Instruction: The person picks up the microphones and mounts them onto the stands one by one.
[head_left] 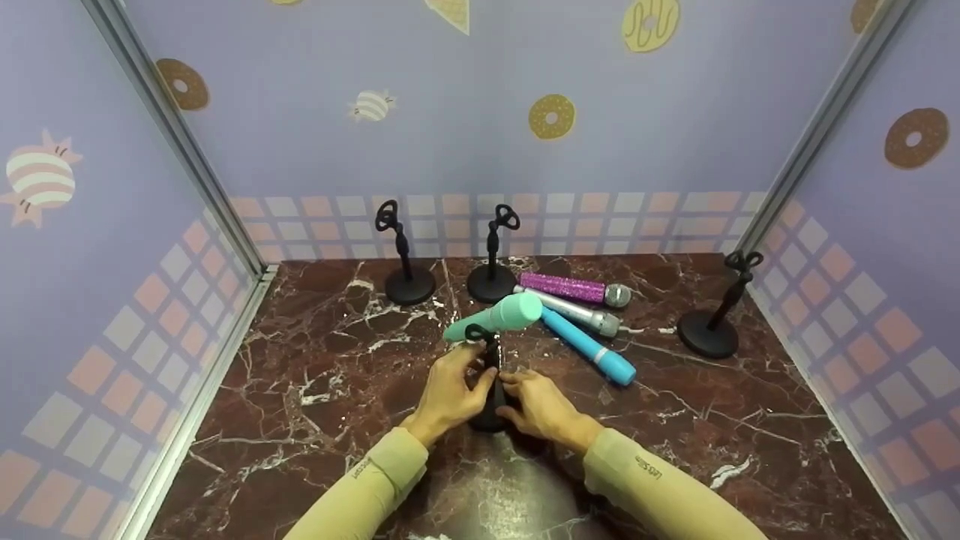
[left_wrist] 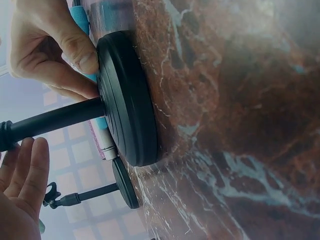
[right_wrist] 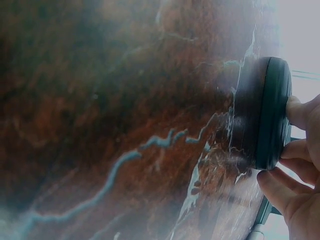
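A black microphone stand [head_left: 491, 367] stands on the marbled tabletop in front of me, with a mint-green microphone [head_left: 499, 316] tilted in the clip at its top. My left hand [head_left: 454, 386] holds the stand's pole [left_wrist: 60, 119] with fingers and thumb about it. Lower down, my right hand [head_left: 546, 405] grips the round base [right_wrist: 274, 115], its thumb on the upper face and other fingers at the rim. In the left wrist view, the base [left_wrist: 127, 100] lies flat on the table.
Right of the held stand lie a blue microphone [head_left: 589, 346], a silver microphone [head_left: 574, 311] and a purple glittery microphone [head_left: 566, 287]. Stands with bare clips are at the back left [head_left: 409, 285], back middle [head_left: 491, 283] and right [head_left: 709, 334]. Patterned walls [head_left: 465, 150] enclose the table.
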